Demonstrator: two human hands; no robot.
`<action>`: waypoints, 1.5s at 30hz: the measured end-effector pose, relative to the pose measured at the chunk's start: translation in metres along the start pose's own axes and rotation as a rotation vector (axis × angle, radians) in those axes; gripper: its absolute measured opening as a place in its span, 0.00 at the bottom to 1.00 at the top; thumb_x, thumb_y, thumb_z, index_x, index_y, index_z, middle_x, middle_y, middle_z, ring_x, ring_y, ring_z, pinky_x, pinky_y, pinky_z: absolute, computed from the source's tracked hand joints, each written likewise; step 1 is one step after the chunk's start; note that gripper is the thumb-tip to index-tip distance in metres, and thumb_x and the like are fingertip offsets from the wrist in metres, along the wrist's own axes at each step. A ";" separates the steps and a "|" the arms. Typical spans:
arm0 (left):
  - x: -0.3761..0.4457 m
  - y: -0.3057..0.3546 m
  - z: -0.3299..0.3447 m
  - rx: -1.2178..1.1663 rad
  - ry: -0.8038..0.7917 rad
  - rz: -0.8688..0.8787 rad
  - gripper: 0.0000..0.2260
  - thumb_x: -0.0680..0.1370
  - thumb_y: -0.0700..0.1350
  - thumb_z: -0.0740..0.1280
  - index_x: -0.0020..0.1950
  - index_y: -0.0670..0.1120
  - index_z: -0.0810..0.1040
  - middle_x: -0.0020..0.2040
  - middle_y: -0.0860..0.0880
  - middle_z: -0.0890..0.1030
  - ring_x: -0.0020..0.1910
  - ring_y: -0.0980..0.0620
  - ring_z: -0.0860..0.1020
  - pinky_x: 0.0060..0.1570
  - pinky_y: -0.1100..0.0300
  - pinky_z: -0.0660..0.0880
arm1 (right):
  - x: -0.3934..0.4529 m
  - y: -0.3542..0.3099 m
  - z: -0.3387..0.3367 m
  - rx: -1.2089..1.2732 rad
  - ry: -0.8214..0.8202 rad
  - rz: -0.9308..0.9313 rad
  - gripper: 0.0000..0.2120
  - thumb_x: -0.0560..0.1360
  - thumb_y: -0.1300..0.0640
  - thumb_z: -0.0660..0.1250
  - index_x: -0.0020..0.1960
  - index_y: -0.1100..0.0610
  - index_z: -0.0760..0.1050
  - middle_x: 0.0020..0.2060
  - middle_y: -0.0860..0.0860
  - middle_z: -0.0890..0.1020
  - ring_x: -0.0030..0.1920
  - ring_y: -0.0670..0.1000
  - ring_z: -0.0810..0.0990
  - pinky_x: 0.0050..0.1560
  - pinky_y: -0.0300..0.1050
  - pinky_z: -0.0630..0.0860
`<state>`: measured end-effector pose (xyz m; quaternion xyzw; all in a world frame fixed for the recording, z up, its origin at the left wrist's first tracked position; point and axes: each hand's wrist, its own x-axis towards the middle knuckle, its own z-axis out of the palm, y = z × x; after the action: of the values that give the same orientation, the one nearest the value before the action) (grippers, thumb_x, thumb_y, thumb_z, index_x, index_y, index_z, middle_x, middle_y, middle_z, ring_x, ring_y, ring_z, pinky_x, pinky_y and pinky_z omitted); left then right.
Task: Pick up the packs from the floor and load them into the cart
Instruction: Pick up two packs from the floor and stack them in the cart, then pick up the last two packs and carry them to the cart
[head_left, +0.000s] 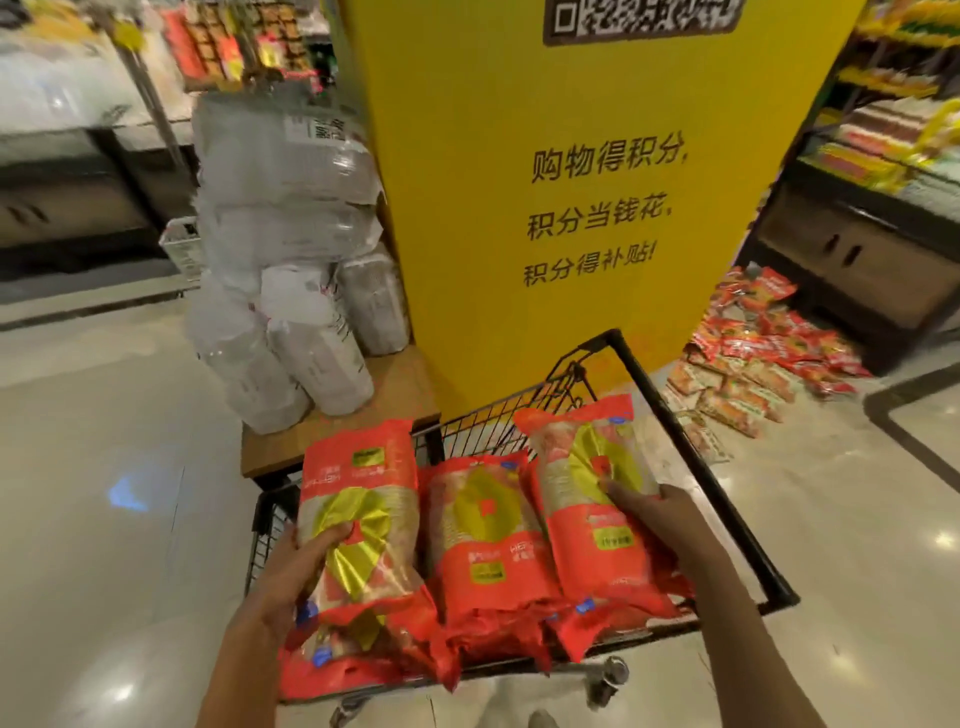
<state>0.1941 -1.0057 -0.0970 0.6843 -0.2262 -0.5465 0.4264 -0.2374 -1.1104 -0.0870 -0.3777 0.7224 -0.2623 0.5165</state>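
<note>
Supermarket aisle with a glossy tiled floor (104, 467); a yellow promotional pillar (571, 208) stands behind a black wire cart (691, 467), and a low wooden platform (363, 415) to its left carries clear-wrapped white bundles (291, 312). Left hand (291, 571) is clamped on a red-and-gold pack (358, 519), thumb across its face and fingers hidden beneath; right hand (660, 514) is clamped on a second pack (592, 499), held tilted with its far end raised above the basket. A third pack (488, 530) lies between them on top of others already in the cart, whose load appears to reach the near rim. More packs (763, 353) remain heaped on the floor at the pillar's right foot, well apart from the cart. The step in hand appears to be setting both held packs down. To do it well, lower each flat and parallel to the middle pack, fill the free space toward the far end, and release only once the pack is supported, so nothing slides over the near rim.
</note>
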 end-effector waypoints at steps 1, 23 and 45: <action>0.001 -0.001 0.004 0.032 0.000 -0.014 0.27 0.70 0.47 0.77 0.66 0.44 0.75 0.51 0.41 0.86 0.47 0.41 0.86 0.46 0.48 0.81 | 0.010 0.005 0.001 -0.039 -0.020 0.014 0.41 0.51 0.30 0.82 0.52 0.58 0.81 0.42 0.54 0.88 0.40 0.57 0.88 0.46 0.59 0.85; 0.008 -0.013 0.054 0.552 0.403 -0.097 0.24 0.70 0.48 0.79 0.59 0.41 0.72 0.45 0.46 0.80 0.44 0.44 0.80 0.44 0.54 0.76 | 0.023 0.025 0.015 -0.480 0.121 -0.266 0.36 0.68 0.27 0.67 0.56 0.58 0.73 0.50 0.56 0.78 0.49 0.58 0.81 0.45 0.52 0.79; -0.070 0.132 -0.018 1.012 0.733 0.626 0.26 0.75 0.56 0.62 0.69 0.45 0.74 0.66 0.44 0.77 0.66 0.42 0.74 0.59 0.49 0.74 | -0.118 -0.208 0.238 -0.982 -0.125 -1.462 0.17 0.80 0.52 0.60 0.66 0.55 0.74 0.58 0.53 0.79 0.60 0.57 0.78 0.51 0.48 0.71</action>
<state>0.2111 -1.0157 0.0528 0.8417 -0.4812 0.0405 0.2416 0.0656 -1.1320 0.0594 -0.9382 0.3016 -0.1658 0.0376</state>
